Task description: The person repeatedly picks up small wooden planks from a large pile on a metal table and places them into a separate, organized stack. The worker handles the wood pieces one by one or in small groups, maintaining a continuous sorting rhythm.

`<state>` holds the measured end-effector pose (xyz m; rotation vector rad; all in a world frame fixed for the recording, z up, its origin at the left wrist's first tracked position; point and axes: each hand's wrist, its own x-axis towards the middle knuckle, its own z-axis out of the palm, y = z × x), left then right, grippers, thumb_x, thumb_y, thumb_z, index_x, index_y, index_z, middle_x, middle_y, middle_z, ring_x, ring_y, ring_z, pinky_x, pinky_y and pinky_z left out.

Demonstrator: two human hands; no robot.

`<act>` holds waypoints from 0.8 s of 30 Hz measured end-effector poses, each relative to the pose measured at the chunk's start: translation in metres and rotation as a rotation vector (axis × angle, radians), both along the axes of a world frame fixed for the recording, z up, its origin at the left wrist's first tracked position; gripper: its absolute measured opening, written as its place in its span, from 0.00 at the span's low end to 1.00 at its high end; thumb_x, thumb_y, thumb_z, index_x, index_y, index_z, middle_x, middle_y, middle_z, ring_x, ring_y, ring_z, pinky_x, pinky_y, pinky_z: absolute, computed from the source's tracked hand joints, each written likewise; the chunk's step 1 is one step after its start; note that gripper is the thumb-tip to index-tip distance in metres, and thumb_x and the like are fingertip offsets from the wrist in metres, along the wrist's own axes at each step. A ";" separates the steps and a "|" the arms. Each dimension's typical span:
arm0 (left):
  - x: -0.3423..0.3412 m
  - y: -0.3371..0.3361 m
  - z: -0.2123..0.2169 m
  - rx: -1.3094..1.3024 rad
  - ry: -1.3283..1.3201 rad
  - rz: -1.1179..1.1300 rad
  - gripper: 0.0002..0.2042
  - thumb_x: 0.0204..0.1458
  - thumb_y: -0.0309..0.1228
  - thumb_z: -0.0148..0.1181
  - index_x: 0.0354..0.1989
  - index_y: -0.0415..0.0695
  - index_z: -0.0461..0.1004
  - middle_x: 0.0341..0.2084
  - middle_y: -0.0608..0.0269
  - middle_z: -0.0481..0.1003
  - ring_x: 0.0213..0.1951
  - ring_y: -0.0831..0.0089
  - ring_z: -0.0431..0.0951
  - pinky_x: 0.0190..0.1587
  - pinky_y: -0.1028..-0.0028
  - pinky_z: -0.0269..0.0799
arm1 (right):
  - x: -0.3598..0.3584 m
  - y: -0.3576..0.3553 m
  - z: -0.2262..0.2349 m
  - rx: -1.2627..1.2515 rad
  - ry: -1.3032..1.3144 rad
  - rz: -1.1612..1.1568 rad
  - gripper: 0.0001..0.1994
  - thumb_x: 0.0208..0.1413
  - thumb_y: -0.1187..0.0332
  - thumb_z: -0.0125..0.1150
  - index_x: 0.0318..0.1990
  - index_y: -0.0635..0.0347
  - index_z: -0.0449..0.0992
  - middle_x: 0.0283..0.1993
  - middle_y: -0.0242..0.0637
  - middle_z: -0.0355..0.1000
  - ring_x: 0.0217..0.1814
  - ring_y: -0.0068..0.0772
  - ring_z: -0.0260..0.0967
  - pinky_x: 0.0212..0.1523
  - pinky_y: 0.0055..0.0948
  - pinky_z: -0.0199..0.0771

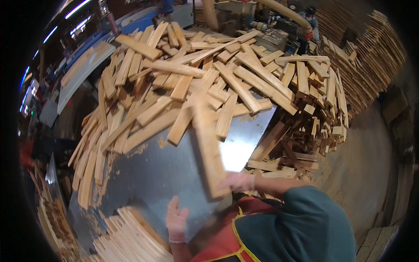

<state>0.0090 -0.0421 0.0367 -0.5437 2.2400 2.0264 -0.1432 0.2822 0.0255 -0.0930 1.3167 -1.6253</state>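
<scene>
— Where are the hands right now?

— The right hand [238, 181] is closed around the near end of a wooden slat [208, 148], fingers wrapped over its lower edge. The slat is blurred, angled up and away from the person, its far end reaching toward the foot of the big heap.

— And the left?

— The left hand [176, 217] is open, palm turned up a little, fingers spread loosely and holding nothing. It hovers over the counter [166, 170], just beside a neat stack of slats [131, 238] at the lower left.

— What is the counter like?

— A sheet-metal surface, grey and shiny, with sawdust scattered along its left part. The bare patch lies between the person and the heap.

— Tell me about the heap.

— A large pile of slats [205, 74] lying every which way, covering the far half of the counter and spilling off its right side onto the floor [362, 161]. More slats trail down the left edge.

— Anything else around?

— Tall ordered stacks of wood [371, 56] stand at the far right. A tan flexible duct [283, 13] curves across the top, near a machine, and another person [310, 22] in a dark cap stands there, well apart from the counter. The wearer has a teal sleeve and a red apron with yellow trim.
</scene>
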 end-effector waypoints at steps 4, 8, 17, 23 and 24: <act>-0.048 0.003 -0.022 -0.133 -0.096 -0.044 0.35 0.54 0.26 0.68 0.72 0.36 0.63 0.69 0.45 0.67 0.69 0.56 0.68 0.72 0.60 0.63 | -0.130 0.119 0.102 0.701 0.279 -0.335 0.23 0.56 0.67 0.74 0.59 0.60 0.78 0.49 0.41 0.82 0.45 0.37 0.81 0.47 0.38 0.85; -0.138 0.040 -0.008 -0.372 -0.112 -0.212 0.37 0.52 0.31 0.70 0.71 0.36 0.64 0.67 0.45 0.68 0.68 0.53 0.69 0.72 0.58 0.62 | -0.244 0.302 0.155 0.250 0.657 -1.311 0.15 0.58 0.67 0.69 0.51 0.56 0.74 0.40 0.34 0.78 0.36 0.33 0.77 0.37 0.33 0.79; -0.366 0.074 -0.031 -1.206 -0.093 -0.202 0.48 0.44 0.48 0.75 0.74 0.42 0.59 0.72 0.49 0.61 0.72 0.49 0.59 0.74 0.52 0.53 | -0.403 0.335 0.041 0.931 0.852 -0.860 0.47 0.55 0.41 0.70 0.73 0.65 0.61 0.63 0.56 0.73 0.64 0.48 0.73 0.61 0.39 0.73; -0.406 0.084 -0.059 -1.390 -0.182 -0.143 0.56 0.42 0.57 0.74 0.78 0.45 0.52 0.73 0.51 0.59 0.68 0.50 0.64 0.68 0.51 0.58 | -0.492 0.322 0.039 1.473 0.738 -0.548 0.52 0.52 0.38 0.63 0.75 0.68 0.56 0.76 0.58 0.60 0.76 0.53 0.62 0.74 0.38 0.62; -0.403 0.079 -0.067 -1.381 -0.141 -0.140 0.56 0.42 0.56 0.74 0.78 0.45 0.52 0.73 0.51 0.59 0.68 0.50 0.65 0.68 0.51 0.59 | -0.502 0.321 0.037 1.474 0.706 -0.545 0.52 0.52 0.38 0.63 0.76 0.68 0.56 0.77 0.57 0.59 0.77 0.52 0.61 0.74 0.38 0.61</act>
